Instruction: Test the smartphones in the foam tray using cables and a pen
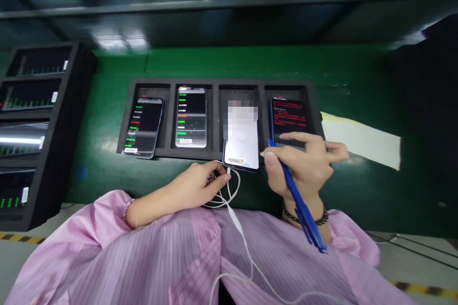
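A black foam tray on the green bench holds several phones in slots. The third phone has a bright white screen, and white earphone cables run from its bottom edge toward me. My left hand is closed on the cable bundle just below that phone. My right hand grips a blue pen and rests its fingers on the lower part of the fourth phone, whose dark screen shows red text. The first phone and second phone show dark lists.
A black rack with several shelves of devices stands at the left. A pale yellow sheet of paper lies on the green bench right of the tray. A dark shelf runs overhead at the back.
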{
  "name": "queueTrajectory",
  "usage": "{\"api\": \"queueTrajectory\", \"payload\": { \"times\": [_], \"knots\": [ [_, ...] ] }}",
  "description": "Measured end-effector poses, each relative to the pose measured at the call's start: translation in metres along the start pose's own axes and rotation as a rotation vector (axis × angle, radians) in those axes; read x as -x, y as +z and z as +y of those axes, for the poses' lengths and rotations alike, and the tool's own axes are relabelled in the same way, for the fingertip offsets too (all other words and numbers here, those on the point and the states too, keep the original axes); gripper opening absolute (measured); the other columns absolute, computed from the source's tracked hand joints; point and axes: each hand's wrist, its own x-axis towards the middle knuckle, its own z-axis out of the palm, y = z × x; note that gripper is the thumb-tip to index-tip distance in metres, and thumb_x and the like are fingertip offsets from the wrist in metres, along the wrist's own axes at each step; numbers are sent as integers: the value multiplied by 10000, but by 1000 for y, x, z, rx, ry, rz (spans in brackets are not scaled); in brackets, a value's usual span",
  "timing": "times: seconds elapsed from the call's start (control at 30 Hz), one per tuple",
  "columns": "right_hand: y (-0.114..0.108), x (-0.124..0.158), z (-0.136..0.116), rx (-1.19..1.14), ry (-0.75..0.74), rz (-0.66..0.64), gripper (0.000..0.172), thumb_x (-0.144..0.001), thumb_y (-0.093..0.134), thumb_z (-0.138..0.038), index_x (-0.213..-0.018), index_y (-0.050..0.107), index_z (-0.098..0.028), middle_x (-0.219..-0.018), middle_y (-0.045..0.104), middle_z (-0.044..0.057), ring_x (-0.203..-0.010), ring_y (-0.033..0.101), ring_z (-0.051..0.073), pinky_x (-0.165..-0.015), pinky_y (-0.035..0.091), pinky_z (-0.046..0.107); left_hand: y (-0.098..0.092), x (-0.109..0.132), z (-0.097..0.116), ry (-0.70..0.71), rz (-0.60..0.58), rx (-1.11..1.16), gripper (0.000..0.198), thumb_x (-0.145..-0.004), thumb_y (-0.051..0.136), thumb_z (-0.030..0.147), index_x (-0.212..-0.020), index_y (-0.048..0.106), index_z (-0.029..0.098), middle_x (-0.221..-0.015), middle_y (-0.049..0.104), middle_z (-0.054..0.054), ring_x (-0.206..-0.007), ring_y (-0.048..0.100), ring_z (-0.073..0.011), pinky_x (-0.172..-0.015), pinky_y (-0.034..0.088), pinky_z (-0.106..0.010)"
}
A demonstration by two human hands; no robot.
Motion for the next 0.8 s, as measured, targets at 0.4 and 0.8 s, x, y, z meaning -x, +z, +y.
{"api": "queueTrajectory", "payload": {
  "times": [0.4,0.8],
  "knots": [
    [-5,3,1,-136,-136,-28,199,-909,584,-298,-743,681,-249,-655,724,-37,-871,693,239,-848,294,456,13,0,-5,29,147,-32,355,-947,529,466,-863,670,151,-601,519,39,-513,412,-94,-535,315,-239],
    [6,9,13,-82,-136,-225,180,-903,705,-447,-956,708,-275,-1055,780,13,-1094,584,292,-906,242,470,26,-7,16,-71,347,-489,289,-963,506,299,-760,643,146,-642,602,-34,-605,550,-170,-576,272,-277]
  ]
}}
